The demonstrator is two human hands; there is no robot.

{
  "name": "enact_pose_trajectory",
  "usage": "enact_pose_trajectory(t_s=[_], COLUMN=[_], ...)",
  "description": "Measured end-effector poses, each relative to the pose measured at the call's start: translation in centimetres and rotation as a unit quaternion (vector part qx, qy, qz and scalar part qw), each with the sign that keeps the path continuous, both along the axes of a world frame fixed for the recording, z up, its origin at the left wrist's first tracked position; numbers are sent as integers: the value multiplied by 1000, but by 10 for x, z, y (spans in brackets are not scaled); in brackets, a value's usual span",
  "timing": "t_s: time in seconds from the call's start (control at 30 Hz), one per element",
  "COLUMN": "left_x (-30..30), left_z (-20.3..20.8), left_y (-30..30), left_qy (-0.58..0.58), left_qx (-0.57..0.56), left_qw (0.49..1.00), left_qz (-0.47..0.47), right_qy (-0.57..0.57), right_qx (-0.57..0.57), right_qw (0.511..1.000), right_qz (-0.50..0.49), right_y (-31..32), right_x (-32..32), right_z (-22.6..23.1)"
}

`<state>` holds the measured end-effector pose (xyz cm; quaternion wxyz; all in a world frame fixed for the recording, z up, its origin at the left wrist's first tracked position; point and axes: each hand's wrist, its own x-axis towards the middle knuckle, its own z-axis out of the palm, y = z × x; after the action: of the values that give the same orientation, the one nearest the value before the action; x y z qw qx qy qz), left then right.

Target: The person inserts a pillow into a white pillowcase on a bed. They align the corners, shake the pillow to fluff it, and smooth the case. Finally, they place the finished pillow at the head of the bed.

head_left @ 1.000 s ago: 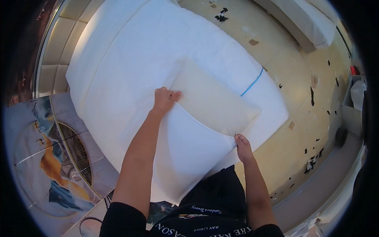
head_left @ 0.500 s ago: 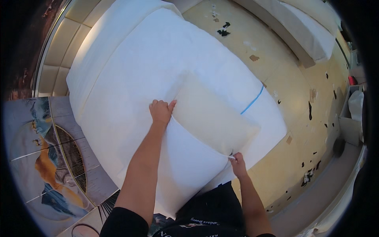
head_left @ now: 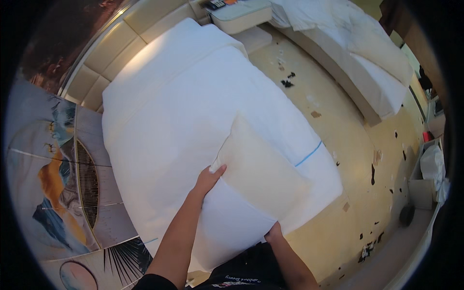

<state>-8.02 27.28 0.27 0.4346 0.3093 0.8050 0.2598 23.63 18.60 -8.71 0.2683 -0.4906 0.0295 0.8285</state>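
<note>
A cream pillow (head_left: pixel 263 169) lies tilted on the white-covered bed (head_left: pixel 169 111), its near part inside a white pillowcase (head_left: pixel 232 217). My left hand (head_left: pixel 209 179) is closed at the pillow's left edge, thumb on top, where the case's opening meets it. At the right end of that opening, my right hand (head_left: pixel 274 232) grips the pillowcase rim close to my body. Its fingertips are partly hidden by the cloth. The pillow's far half is bare.
A padded beige headboard (head_left: pixel 159 24) stands behind the bed. Beyond the floor strip on the right is another white-covered bed (head_left: pixel 348 63), with a bedside cabinet (head_left: pixel 241 17) between them. Dark scraps (head_left: pixel 288 82) litter the floor. A painted wall panel (head_left: pixel 63 183) is at left.
The view has tilted, so more of the headboard and cabinet shows. My hands have come closer together, the right one moving inward. The pillow's left edge now shows more beside my left hand.
</note>
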Motion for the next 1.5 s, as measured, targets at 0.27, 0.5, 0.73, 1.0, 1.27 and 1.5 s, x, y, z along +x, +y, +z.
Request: enact_pose_trajectory(t_s=[0.27, 0.5, 0.73, 1.0, 1.27, 1.5], left_x=[-51, -32, -21, 51, 91, 72], left_z=[219, 314, 190, 160, 162, 146], left_y=[-83, -169, -215, -184, -163, -142], left_qy=[59, -13, -24, 55, 38, -79], left_qx=[210, 482, 508, 520, 440, 382], left_qw=[954, 784, 716, 778, 876, 861], left_qz=[206, 391, 478, 349, 195, 327], right_qy=[-20, -27, -100, -236, -369, -252], right_qx=[255, 542, 627, 927, 848, 791], right_qw=[964, 828, 758, 260, 323, 520], right_qz=[70, 142, 147, 134, 204, 203], right_y=[51, 140, 121, 18, 52, 77], right_x=[-76, -154, -197, -198, -178, -126], right_z=[128, 294, 350, 369, 402, 356])
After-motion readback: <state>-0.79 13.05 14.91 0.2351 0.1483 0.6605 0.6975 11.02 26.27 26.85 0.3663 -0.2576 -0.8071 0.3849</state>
